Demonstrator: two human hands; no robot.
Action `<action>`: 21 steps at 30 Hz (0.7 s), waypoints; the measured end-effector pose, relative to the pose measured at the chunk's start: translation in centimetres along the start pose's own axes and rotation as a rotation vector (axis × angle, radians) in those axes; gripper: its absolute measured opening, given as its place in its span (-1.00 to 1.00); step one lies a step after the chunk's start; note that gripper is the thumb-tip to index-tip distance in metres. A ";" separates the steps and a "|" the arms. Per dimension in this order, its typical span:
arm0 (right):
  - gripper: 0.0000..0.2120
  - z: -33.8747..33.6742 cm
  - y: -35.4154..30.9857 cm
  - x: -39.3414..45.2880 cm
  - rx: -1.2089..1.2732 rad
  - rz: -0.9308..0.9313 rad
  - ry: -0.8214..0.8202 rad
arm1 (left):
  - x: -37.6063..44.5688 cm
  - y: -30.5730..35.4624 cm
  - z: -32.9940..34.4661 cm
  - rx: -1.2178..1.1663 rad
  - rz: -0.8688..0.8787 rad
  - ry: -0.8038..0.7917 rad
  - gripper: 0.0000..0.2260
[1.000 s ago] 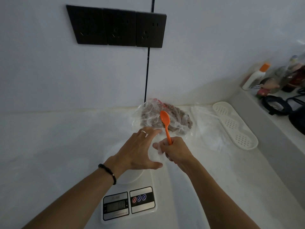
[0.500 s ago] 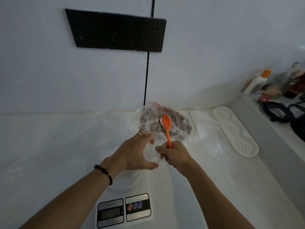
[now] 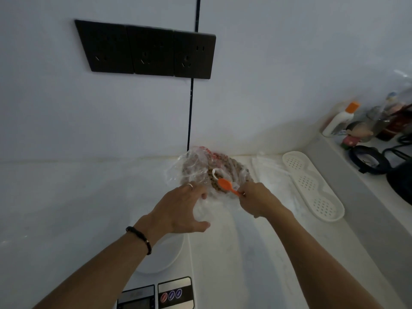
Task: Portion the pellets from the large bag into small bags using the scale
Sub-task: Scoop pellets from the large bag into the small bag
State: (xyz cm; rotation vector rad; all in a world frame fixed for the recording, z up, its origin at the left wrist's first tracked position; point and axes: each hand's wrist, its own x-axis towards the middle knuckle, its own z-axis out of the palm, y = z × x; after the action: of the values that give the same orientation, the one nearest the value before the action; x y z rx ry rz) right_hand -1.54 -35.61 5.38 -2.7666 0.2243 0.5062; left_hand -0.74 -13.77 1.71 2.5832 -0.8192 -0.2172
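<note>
Right hand (image 3: 256, 197) pinches the orange spoon (image 3: 227, 186), its bowl at the pellets (image 3: 214, 175) in the big bag (image 3: 194, 166) by the wall. Left hand (image 3: 180, 208), fingers curled, grips the clear plastic, likely holding the mouth open for scooping.

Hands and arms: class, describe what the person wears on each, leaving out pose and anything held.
Both forearms are bare, with no sleeves in view. The left hand has a thin silver-coloured ring on one finger, and a black beaded bracelet with a small metallic bead circles the left wrist. The right hand shows a small glint at one finger that might be a ring, but it is too small to tell.
</note>
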 end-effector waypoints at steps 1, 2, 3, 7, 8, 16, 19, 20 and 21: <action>-0.79 -0.4 0.1 0.4 -0.049 0.012 0.028 | 0.4 0.2 0.1 0.005 0.009 0.001 -0.47; -0.81 -0.7 0.3 0.8 -0.077 0.032 0.073 | 0.8 0.4 0.1 0.009 0.013 -0.002 -0.47; -0.85 -0.9 0.5 1.1 -0.084 0.068 0.118 | 1.1 0.4 0.2 0.013 0.014 -0.007 -0.48; -0.95 -1.1 1.8 1.5 -0.119 0.191 0.220 | 2.1 0.3 0.3 0.012 -0.015 -0.035 -0.51; -0.96 -1.0 2.0 1.5 -0.126 0.191 0.262 | 2.2 0.2 0.4 0.019 -0.018 -0.035 -0.50; -0.89 1.0 -0.3 3.1 0.081 -0.154 0.300 | 2.7 -0.2 0.1 0.049 -0.004 0.029 -0.44; -0.90 0.9 0.5 3.5 0.076 -0.115 0.233 | 2.4 -0.4 0.1 0.042 -0.043 -0.046 -0.43; -0.87 0.8 1.0 3.8 0.069 -0.067 0.244 | 2.2 -0.5 0.1 0.043 -0.058 -0.058 -0.42; -0.85 0.7 1.4 4.1 0.062 -0.007 0.268 | 2.0 -0.7 0.2 0.047 -0.071 -0.067 -0.41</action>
State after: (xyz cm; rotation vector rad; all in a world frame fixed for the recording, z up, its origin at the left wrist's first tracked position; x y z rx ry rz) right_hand 1.76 -37.06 2.82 -2.7663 0.2867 0.1219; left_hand 1.17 -14.47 1.20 2.6648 -0.7648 -0.3102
